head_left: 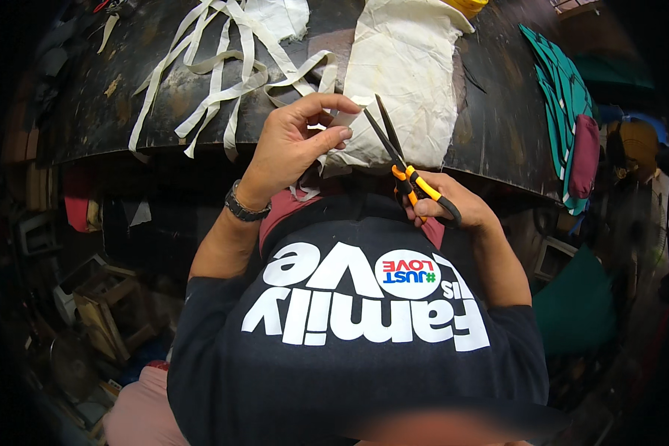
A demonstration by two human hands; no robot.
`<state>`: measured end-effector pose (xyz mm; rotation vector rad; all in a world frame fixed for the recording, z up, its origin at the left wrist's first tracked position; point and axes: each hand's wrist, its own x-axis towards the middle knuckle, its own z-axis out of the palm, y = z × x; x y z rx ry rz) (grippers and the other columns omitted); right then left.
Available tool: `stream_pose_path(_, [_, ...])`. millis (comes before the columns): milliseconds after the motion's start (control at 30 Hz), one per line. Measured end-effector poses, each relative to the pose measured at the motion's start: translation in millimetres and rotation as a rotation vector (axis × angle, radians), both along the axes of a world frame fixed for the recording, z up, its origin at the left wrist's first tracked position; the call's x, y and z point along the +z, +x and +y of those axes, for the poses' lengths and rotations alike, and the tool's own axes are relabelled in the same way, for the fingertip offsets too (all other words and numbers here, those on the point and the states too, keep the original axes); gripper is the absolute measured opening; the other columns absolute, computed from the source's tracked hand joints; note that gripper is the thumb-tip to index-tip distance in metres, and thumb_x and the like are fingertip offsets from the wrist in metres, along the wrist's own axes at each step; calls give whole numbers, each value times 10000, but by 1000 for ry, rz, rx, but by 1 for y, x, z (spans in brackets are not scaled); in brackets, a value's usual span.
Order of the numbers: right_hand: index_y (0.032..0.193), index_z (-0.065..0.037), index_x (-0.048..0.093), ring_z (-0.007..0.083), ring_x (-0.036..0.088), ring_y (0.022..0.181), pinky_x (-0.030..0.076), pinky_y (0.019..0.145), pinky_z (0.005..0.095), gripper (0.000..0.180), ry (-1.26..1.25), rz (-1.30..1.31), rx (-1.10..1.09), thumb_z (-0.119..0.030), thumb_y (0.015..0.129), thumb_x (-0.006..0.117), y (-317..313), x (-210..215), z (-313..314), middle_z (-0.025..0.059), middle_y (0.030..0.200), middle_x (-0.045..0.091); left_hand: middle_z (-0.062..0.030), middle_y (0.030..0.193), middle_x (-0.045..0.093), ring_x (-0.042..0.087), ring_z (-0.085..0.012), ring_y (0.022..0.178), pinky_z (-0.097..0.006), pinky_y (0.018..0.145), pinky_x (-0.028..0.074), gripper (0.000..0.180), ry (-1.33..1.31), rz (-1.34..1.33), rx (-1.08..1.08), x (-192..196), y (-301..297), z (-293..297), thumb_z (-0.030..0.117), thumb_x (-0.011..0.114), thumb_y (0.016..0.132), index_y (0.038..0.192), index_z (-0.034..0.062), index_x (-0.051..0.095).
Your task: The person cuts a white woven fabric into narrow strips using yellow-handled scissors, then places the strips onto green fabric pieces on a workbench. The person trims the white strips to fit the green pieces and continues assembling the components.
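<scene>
white cloth shows in the left hand point(297, 145), where i see the thumb and first finger pinching a thin strip point(346, 117). the strip is out in front of the person, over the near part of the big cloth and just beside the scissors point(398, 156). the right hand point(446, 199) is curled round the scissors, with its fingers on the orange and black grips. the two black blades stand a little apart and point up and to the left. one tip is just beside the first finger of the left hand, and from my far-off seat i cannot tell if it touches the strip.

on the left wrist i see a dark band point(244, 205). behind the scissors, the big cloth point(405, 74) lies creased and creamy white on the dark table point(498, 126). to the left of it, more strips point(250, 30) lie in a loose heap, crossing and curling. a white scrap point(281, 16) is near the top of the heap. at the far end of the big cloth i see a bit of something yellow point(468, 6).

at the right end of the table there is green cloth point(559, 104), with a dark red cloth point(583, 156) against it. nearer to me is the person's black shirt point(334, 379), with big white letters and a round white badge point(407, 274).
</scene>
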<state>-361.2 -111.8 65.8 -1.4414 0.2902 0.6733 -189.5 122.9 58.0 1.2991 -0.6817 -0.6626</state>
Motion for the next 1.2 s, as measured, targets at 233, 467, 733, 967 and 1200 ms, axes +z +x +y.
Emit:
stream_pose_path(233, [1039, -20, 611, 107, 619, 683, 525, 634, 239, 450, -46, 19, -26, -377, 826, 783, -10, -7, 2, 39, 800, 630, -80, 1283, 604, 591, -67, 863, -225, 759, 574, 367, 90, -210, -4, -5, -15, -1, -29, 651, 903, 1265, 32, 651])
stream_pose_path(467, [1043, -14, 619, 99, 610, 674, 514, 606, 231, 444, -34, 26, -34, -354, 821, 799, -12, -8, 3, 34, 801, 635, -78, 1305, 617, 611, -60, 882, -212, 737, 547, 370, 108, -7, -12, -3, -19, 10, -21, 627, 903, 1267, 41, 657])
stream_pose_path(733, [963, -40, 611, 82, 570, 640, 463, 570, 213, 380, -24, 60, -35, -316, 803, 817, -19, -9, -3, 8, 732, 593, -83, 1322, 611, 593, -49, 874, -202, 725, 530, 406, 75, -63, -11, 3, -19, 27, -43, 609, 896, 1288, 52, 647])
stream_pose_path(967, [911, -54, 589, 87, 558, 610, 456, 565, 226, 357, -58, 57, 7, -295, 791, 824, -17, -10, 1, 17, 702, 578, -91, 1329, 614, 615, -83, 983, -208, 747, 535, 410, 112, -113, -94, -1, -28, 20, -36, 614, 894, 1289, 67, 652])
stream_pose_path(1200, [904, -54, 599, 90, 563, 635, 466, 564, 227, 362, -54, 80, -36, -311, 788, 825, -13, -7, 5, 11, 701, 574, -91, 1339, 611, 619, -86, 992, -214, 735, 546, 405, 163, -118, -98, -5, -25, 21, -6, 625, 900, 1297, 74, 648])
